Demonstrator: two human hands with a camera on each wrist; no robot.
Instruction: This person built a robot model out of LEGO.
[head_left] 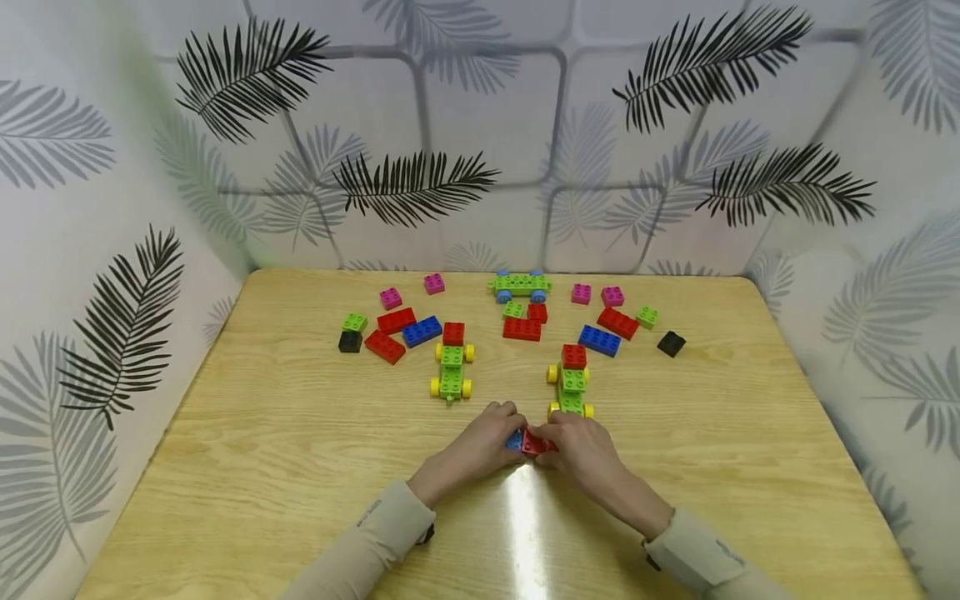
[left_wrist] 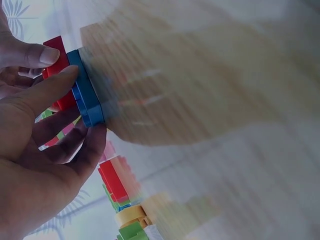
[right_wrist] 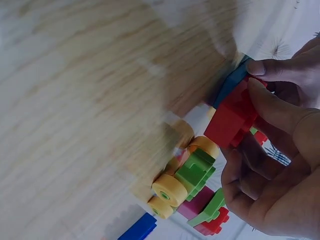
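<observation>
**Two hands, joined bricks, near centre of worktop**

Left hand (head_left: 480,446): fingers curled round blue brick (left_wrist: 86,90). Right hand (head_left: 581,446): fingers pinching red brick (right_wrist: 231,117). Bricks pressed face to face, resting on wooden worktop (head_left: 300,467), between both hands. Just beyond right hand: green wheeled car (head_left: 572,385) with yellow wheels, red block on top. Further left: second green car (head_left: 452,371). Far side: loose red, blue, pink, green, black bricks.

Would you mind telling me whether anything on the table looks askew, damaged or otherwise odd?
Nothing stands out. Loose bricks lie scattered but intact on the table, and both hands, left hand and right hand, hold a red brick against a blue brick.
</observation>
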